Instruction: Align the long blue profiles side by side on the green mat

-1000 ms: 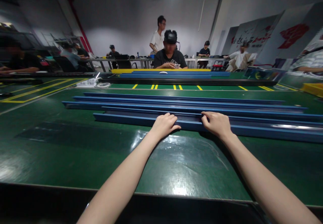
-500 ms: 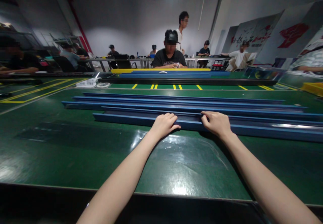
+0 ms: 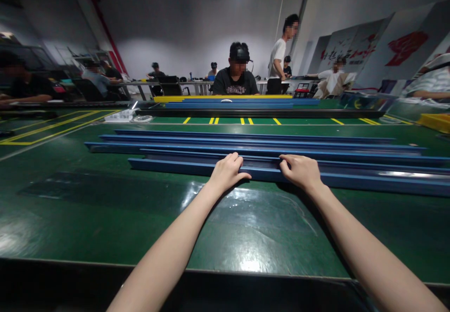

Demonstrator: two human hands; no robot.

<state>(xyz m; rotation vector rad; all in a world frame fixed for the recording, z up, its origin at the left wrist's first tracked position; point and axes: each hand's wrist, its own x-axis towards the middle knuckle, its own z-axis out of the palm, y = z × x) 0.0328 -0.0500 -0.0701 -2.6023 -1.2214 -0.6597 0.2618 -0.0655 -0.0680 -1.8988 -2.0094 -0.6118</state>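
A long blue channel (image 3: 176,166) lies lengthwise across the green table (image 3: 116,227), nearest to me. My left hand (image 3: 228,171) is closed over it near the middle, thumb along the front wall and fingers bent over the inside. A short way to the right, my right hand (image 3: 301,171) grips the same channel with curled fingers; its fingertips are partly hidden. The channel rests on the table and runs out of view at the right. Just behind it lie more blue channels (image 3: 161,144), parallel to it.
A clear plastic sheet (image 3: 105,199) lies flat in front of the channels. Farther back are a black bar (image 3: 260,113), yellow strips (image 3: 197,98) and a white box (image 3: 119,116). A person (image 3: 239,72) sits across the table; another person (image 3: 279,58) stands behind.
My left fingers have shifted slightly on the channel; my right hand stays in place. The standing person in the background has moved to the right.
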